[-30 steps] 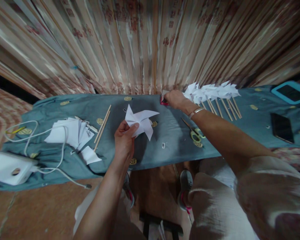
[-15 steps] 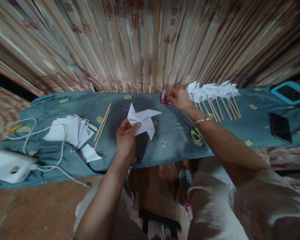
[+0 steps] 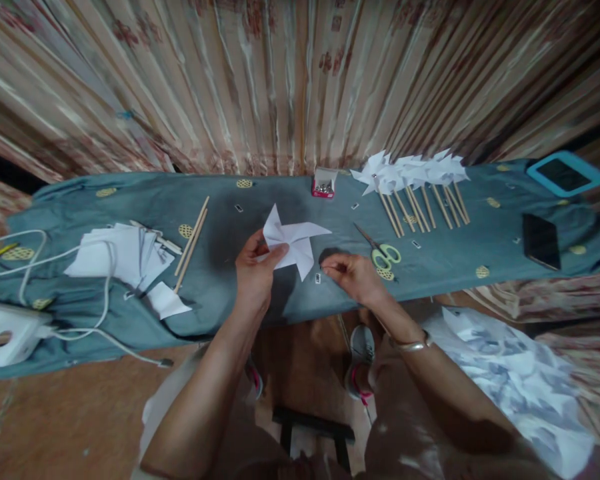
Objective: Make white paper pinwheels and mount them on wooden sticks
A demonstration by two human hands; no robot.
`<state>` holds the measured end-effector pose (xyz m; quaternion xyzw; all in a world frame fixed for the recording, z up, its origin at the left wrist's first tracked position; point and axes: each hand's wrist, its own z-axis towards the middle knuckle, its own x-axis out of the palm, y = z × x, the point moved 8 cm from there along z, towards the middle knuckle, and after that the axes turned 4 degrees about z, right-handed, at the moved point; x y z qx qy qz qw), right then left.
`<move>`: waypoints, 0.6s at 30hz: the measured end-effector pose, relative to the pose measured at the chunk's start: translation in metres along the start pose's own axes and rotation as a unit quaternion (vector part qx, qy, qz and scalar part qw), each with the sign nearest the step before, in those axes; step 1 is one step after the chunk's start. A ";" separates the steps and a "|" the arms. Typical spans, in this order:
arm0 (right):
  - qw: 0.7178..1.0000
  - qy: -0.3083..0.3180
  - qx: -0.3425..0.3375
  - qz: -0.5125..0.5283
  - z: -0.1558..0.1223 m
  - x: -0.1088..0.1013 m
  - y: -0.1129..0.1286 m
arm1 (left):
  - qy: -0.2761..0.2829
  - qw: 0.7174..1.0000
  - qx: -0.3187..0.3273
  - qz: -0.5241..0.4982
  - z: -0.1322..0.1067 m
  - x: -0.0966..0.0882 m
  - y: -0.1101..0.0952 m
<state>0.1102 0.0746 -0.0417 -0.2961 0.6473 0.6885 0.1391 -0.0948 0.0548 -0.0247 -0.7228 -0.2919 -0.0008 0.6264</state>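
My left hand (image 3: 257, 263) is closed on a white paper pinwheel (image 3: 297, 243), its thumb pressing on the folded middle. The pinwheel is held above the cloth with its points spread out. To the right of it, my right hand (image 3: 353, 275) is in a pinch. A tiny dark thing, seemingly a thumbtack (image 3: 327, 268), barely shows at its fingertips. Behind the hands stands a small open red box (image 3: 323, 189) with shiny metal tacks inside. Green-handled scissors (image 3: 386, 255) lie just beyond my right hand.
Several paper pinwheels on wooden sticks (image 3: 415, 173) lie in a row at the back right. At left are a stack of white paper (image 3: 113, 257), two sticks (image 3: 193, 237), a white device (image 3: 10, 333) and its cable. A phone (image 3: 541, 241) and blue-framed tablet (image 3: 565, 175) lie far right.
My right hand has drawn back from the red box toward me, coming near the pinwheel. My left hand still holds the pinwheel. A bag of white paper pieces now shows at lower right.
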 end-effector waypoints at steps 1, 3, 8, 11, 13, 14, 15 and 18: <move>0.998 0.008 -0.018 -0.060 -0.003 0.000 0.007 | 0.001 1.000 0.001 0.004 0.000 0.001 0.002; 0.986 0.027 -0.053 -0.157 -0.007 0.003 0.019 | 0.000 1.000 0.003 0.017 0.000 0.004 0.005; 0.962 0.053 -0.092 -0.251 -0.012 0.011 0.032 | 0.007 0.999 -0.005 0.036 0.002 0.011 0.014; 0.965 0.048 -0.093 -0.239 -0.012 0.008 0.029 | 0.009 0.999 -0.009 0.037 0.003 0.014 0.020; 0.973 0.031 -0.085 -0.212 -0.012 -0.001 0.025 | 0.012 0.999 -0.010 0.040 0.004 0.016 0.023; 0.977 0.016 -0.079 -0.195 -0.012 -0.008 0.023 | 0.015 0.999 -0.011 0.041 0.005 0.017 0.025; 0.981 -0.004 -0.072 -0.179 -0.013 -0.017 0.022 | 0.019 0.999 -0.011 0.040 0.005 0.018 0.026; 0.987 -0.057 -0.056 -0.137 -0.016 -0.047 0.018 | 0.034 0.999 -0.009 0.030 0.007 0.022 0.029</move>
